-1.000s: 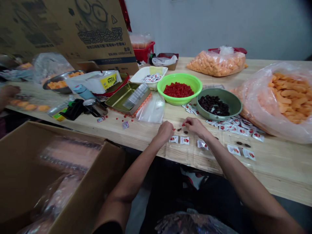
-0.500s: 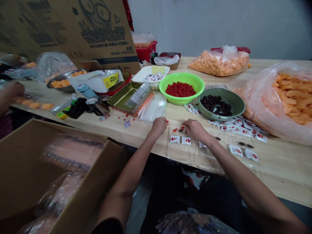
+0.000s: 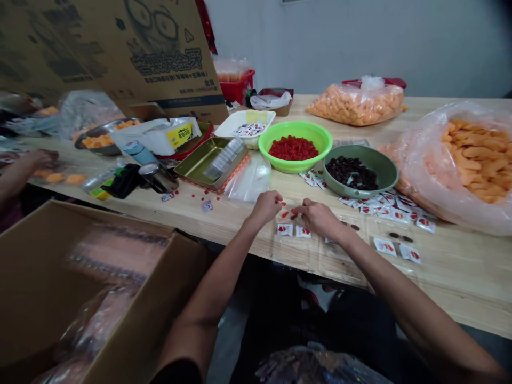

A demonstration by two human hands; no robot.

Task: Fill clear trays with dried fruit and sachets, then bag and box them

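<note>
My left hand [image 3: 267, 206] and my right hand [image 3: 319, 216] rest close together on the wooden table [image 3: 460, 266], both with fingers curled in a pinch. Small red pieces [image 3: 285, 214] lie between the two hands. What each hand pinches is too small to name. Two white sachets [image 3: 294, 230] with red print lie just in front of the hands on clear plastic bags [image 3: 296, 250]. Behind the hands stand a bright green bowl [image 3: 295, 146] of red pieces and a dark green bowl [image 3: 360, 170] of dark pieces.
More sachets [image 3: 384, 210] spread to the right, beside big bags of orange snacks [image 3: 472, 160]. A gold tin tray [image 3: 210, 161], a white tray [image 3: 248, 125], and printed cartons [image 3: 120, 53] sit left. An open cardboard box [image 3: 80, 288] stands lower left. Another person's hand [image 3: 38, 160] works at far left.
My hands have drawn closer together over the red pieces; the left one moved slightly right. The other person's hand at the far left shifted right.
</note>
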